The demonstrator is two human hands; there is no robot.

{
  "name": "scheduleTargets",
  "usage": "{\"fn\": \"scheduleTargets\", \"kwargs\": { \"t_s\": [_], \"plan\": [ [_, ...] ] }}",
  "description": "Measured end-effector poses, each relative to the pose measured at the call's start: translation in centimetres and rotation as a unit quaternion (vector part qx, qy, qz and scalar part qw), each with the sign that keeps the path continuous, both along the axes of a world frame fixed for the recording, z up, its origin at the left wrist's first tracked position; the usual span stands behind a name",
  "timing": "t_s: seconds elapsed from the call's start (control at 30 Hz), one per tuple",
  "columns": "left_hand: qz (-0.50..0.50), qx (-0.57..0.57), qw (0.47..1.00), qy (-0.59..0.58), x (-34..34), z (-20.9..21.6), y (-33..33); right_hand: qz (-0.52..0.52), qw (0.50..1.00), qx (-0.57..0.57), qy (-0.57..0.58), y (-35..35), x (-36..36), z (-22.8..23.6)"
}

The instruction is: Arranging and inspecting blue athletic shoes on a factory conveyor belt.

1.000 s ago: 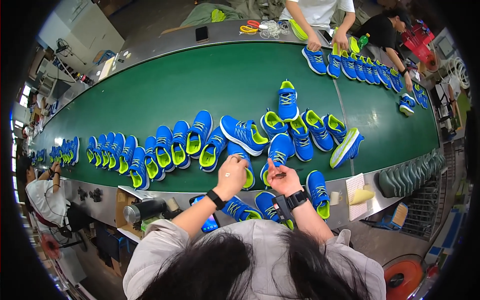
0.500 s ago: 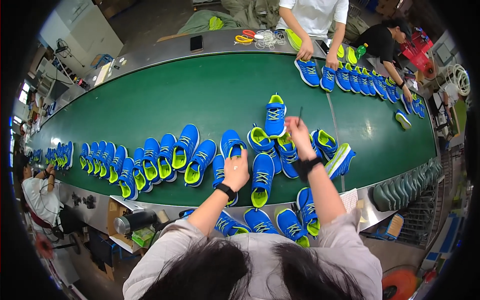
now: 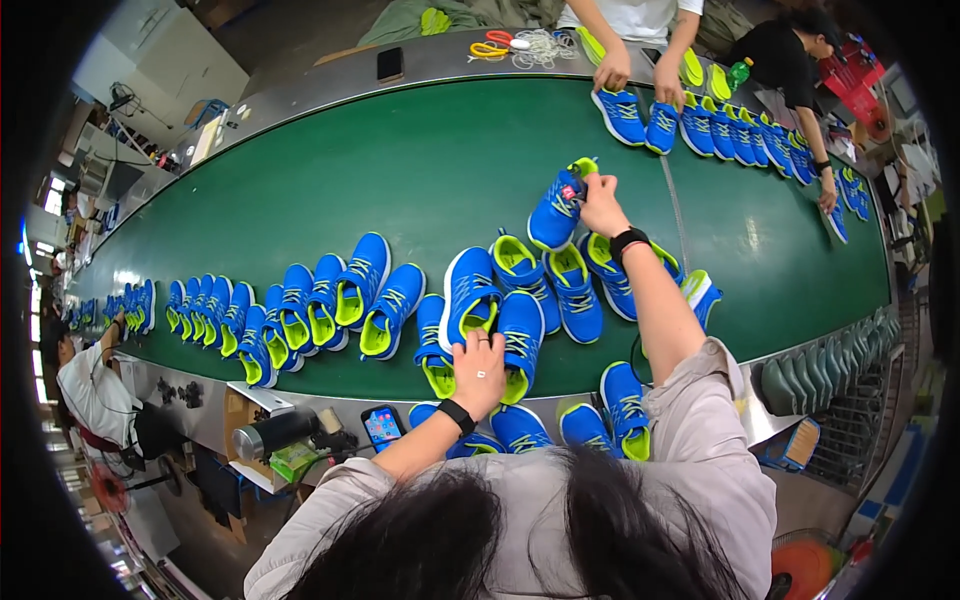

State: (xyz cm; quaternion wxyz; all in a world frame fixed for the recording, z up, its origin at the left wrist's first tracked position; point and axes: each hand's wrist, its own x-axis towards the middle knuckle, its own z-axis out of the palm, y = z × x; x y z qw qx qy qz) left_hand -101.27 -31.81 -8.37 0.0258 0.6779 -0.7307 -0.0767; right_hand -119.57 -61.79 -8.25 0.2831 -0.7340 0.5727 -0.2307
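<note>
The farther right shoe (image 3: 552, 220) over the bench (image 3: 300, 180) is being gripped at its heel by the right hand (image 3: 602, 207), the nearer left shoe (image 3: 468, 283) touched by the left hand (image 3: 477, 378), closure unclear, and adjacent shoes (image 3: 574, 300) could be displaced by low swinging.

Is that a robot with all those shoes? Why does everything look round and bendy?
No robot here! It's a person with two bare hands. A camera on their head looks down, and its very wide lens bends straight edges. That's why you see the person's own arms from above.

The left hand holds the heel of a blue shoe. The right hand has its fingers at the heel end of another shoe; how firmly is hard to see.

More blue shoes with lime-green linings line the green table. Across it, another person's hands touch shoes too.
</note>
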Motion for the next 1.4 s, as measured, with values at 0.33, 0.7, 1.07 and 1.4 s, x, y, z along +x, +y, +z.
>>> {"fn": "scheduleTargets", "kwargs": {
  "t_s": [0.33,0.7,1.07,1.4],
  "plan": [
    [0.033,0.044,0.997,-0.055,0.8,1.1,-2.2,-0.115,0.972,-0.019,-0.203,6.8,-17.3,9.4],
    [0.089,-0.02,0.992,-0.092,1.1,0.0,-2.4,-0.121,0.971,-0.029,-0.205,13.2,-25.4,12.8],
    [0.172,-0.032,0.978,-0.117,-0.3,0.7,-1.5,0.031,0.996,-0.029,-0.084,13.3,-25.6,14.1],
    [0.214,-0.014,0.964,-0.156,-1.2,-0.6,-2.5,0.104,0.951,0.094,-0.276,13.5,-21.5,9.6]
  ]
}}
